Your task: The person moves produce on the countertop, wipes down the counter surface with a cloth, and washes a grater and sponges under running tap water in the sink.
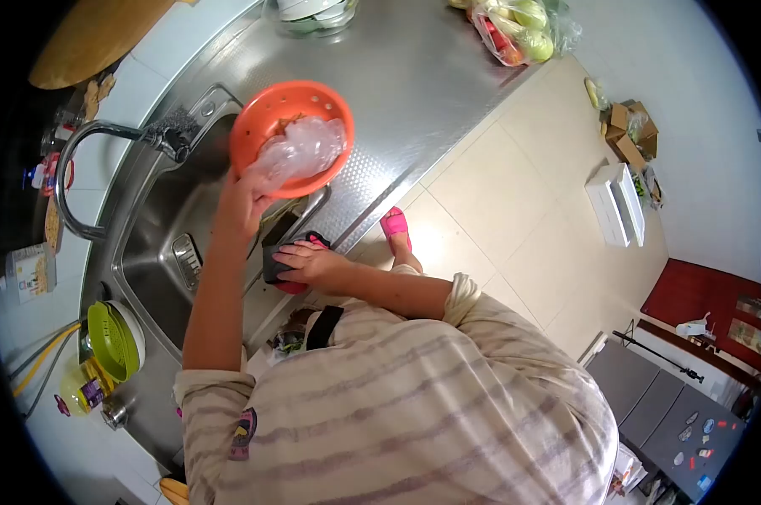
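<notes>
An orange perforated basket (240, 139) is tilted over the sink's near rim, held at its edge by my left hand (250, 202), whose fingers are closed. A crumpled clear plastic bag (309, 147) lies in the basket and reaches down to that hand. Some brownish scraps (288, 122) show behind the bag. By the counter's front edge, my right hand (313, 263) has its fingers curled over a dark grey and pink thing (275, 265); its kind is unclear. The underside of the right hand's grip is hidden.
The steel sink (157, 219) has a curved faucet (69, 168). Bowls (313, 17) and bagged produce (519, 29) stand on the counter. A green colander (111, 341) and an oil bottle (84, 387) are at the left. Boxes (629, 135) lie on the floor.
</notes>
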`<move>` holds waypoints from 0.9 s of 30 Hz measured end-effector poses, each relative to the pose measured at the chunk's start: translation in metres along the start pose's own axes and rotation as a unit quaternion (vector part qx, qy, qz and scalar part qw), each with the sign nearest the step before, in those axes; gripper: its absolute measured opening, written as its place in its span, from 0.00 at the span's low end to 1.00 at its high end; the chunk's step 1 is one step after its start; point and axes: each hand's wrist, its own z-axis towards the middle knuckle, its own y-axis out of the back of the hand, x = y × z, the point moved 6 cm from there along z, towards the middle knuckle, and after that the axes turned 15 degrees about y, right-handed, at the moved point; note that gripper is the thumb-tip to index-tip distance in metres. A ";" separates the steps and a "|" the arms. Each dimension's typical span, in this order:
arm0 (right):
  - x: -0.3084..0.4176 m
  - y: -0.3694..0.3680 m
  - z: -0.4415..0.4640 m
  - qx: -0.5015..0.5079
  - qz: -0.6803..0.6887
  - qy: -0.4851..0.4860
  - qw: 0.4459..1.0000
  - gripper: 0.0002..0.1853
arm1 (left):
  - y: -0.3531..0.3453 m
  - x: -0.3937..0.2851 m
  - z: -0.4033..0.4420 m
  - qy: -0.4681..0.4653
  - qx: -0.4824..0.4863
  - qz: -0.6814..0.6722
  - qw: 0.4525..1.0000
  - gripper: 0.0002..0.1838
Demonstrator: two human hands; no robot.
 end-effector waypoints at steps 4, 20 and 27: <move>-0.038 0.077 -0.036 0.001 -0.054 -0.064 0.996 0.18 | -0.037 0.019 0.046 0.026 0.031 0.015 0.999 0.24; -0.091 0.137 -0.068 0.051 -0.047 -0.104 0.992 0.26 | -0.104 0.036 0.119 0.047 0.030 -0.117 0.992 0.47; -0.078 0.094 -0.026 0.237 0.101 0.097 0.961 0.28 | 0.055 0.068 -0.091 -0.199 -0.313 0.383 0.846 0.35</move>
